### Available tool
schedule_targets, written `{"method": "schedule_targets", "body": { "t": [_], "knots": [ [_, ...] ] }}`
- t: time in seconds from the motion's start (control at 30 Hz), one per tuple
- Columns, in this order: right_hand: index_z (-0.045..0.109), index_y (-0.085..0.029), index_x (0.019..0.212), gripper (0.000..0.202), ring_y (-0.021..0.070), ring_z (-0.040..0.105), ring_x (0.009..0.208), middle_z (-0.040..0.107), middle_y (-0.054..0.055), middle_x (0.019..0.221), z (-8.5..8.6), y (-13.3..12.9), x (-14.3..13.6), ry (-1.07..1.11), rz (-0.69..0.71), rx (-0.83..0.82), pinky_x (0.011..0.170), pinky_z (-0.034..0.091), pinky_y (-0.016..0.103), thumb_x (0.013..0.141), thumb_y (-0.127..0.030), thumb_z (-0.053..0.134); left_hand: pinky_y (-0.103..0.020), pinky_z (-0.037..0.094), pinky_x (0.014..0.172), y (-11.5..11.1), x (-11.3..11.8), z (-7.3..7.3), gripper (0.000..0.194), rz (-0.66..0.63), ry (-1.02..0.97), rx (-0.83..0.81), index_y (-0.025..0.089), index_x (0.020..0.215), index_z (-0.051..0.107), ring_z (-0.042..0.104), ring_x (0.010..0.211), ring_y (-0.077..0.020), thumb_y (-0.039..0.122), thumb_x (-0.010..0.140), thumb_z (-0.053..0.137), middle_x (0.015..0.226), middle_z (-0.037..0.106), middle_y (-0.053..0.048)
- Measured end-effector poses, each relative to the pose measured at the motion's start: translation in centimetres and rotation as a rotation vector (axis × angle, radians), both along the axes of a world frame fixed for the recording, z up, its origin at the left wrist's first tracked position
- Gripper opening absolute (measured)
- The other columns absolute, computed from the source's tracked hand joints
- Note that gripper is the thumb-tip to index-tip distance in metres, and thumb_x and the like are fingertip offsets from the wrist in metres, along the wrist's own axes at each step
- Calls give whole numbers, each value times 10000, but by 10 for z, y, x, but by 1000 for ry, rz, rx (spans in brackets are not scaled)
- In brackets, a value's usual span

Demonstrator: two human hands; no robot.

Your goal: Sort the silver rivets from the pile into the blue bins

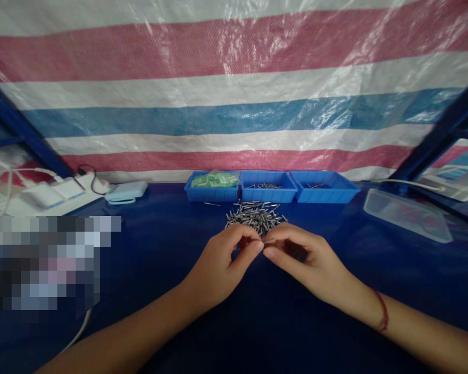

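My left hand (228, 259) and my right hand (314, 259) meet just in front of a heap of thin metal rivets (257, 215) on the dark blue table. Thumb and forefinger of each hand are pinched around one small metal rivet (270, 241). Only a short length of it shows between the fingertips; the rest is covered. The heap lies directly behind the fingers, partly hidden by them. One stray rivet (212, 203) lies to the left of the heap.
Three blue bins stand behind the heap: the left bin (212, 195) holds green-white packets, the middle bin (268, 195) and right bin (325, 195) hold metal pieces. A clear plastic lid (407, 215) lies right. A light-blue case (127, 192) and white power strip (89, 189) sit left.
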State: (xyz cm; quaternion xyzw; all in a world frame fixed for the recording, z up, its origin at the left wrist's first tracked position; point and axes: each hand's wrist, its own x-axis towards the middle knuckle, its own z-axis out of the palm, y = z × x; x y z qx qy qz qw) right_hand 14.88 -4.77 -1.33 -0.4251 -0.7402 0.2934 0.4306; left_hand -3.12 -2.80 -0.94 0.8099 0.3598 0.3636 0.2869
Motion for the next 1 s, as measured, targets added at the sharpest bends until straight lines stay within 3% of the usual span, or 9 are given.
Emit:
{"method": "schedule_targets", "body": {
  "t": [0.37,0.67,1.0],
  "knots": [
    [640,-199,846,81,156,593,733,629,37,794,-1,0,1,112,1,5,617,462,287,834,-255,583,-235,393,651,1,1,0,105,-28,-1,-50,178,911,587,526,719,-117,252,869,525,795,589,11],
    [622,-201,867,86,141,567,671,601,32,782,-2,-2,1,120,-12,8,559,441,271,826,-267,588,-217,377,607,2,0,-1,140,-139,45,-14,155,803,566,503,664,-98,234,890,490,718,528,17],
    [616,-195,851,90,113,498,581,556,3,698,-1,0,2,92,-48,-25,516,402,249,832,-269,569,-225,406,666,4,0,-7,46,-17,-8,51,179,883,572,530,735,-108,204,851,550,820,567,7]
  ]
}}
